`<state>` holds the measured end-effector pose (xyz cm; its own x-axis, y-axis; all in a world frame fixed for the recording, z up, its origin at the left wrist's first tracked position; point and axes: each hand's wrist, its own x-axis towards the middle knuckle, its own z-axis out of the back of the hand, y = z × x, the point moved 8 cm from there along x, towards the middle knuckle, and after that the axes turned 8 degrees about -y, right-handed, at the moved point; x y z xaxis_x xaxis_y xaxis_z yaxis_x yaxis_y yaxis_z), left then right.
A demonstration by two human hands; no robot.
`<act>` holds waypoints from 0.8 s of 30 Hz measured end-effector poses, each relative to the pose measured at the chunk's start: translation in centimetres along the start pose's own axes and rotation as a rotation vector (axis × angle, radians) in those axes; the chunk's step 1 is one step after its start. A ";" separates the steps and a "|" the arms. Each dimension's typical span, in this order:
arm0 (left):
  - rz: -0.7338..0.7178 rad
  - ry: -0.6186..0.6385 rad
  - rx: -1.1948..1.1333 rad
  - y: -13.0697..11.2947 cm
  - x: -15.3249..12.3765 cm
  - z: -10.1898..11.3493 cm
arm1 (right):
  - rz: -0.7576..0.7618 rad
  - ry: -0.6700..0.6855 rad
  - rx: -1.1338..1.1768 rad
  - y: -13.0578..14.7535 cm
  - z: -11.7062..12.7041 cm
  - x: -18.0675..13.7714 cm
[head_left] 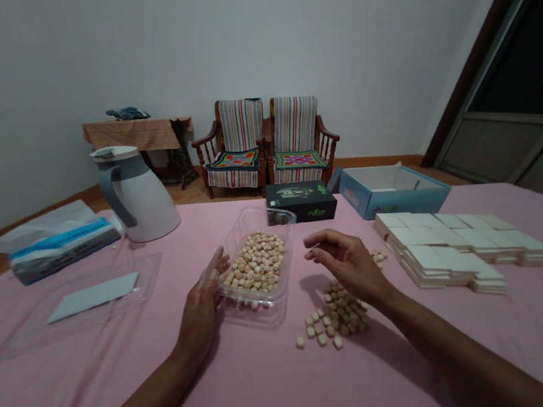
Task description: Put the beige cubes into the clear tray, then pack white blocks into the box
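Left grip (207, 300): laid open against the left wall of a clear plastic tray (289, 241), fingers extended. Tray: placed just right of that grip, part-filled with small, pale tan, rounded cubes (258, 260). Loose cubes (346, 313): heaped and scattered on pink cloth (258, 394), below the right grip (345, 260). Right grip: held raised, unclosed, fingers curved, thumb slightly parted.

Pale blocks (257, 263) in a clear tray (288, 241) and a pile (344, 311)

The open, rectangular plastic tray holds many small blocks, its far end bare. Near it, to the right, the pile sits on pink cloth (259, 400), loose blocks scattered along its left side, one slightly apart.
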<state>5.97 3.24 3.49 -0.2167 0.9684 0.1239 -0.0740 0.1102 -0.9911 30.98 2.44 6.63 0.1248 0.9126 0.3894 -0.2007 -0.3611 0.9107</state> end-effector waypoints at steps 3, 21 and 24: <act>0.028 -0.010 -0.054 0.4 0.1 0.1 | 0.092 0.098 -0.414 -0.4 0.6 0.1; 0.049 0.093 0.011 0.8 -0.2 -0.6 | 0.136 0.120 -0.433 0.0 0.2 0.1; 0.073 0.123 0.012 1.7 -0.1 -0.8 | 0.103 0.067 -0.087 1.4 0.2 0.2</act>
<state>6.65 3.47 1.73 -0.1012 0.9939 0.0443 -0.0747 0.0368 -0.9965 30.90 2.10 7.99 0.0350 0.8835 0.4671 -0.2926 -0.4379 0.8501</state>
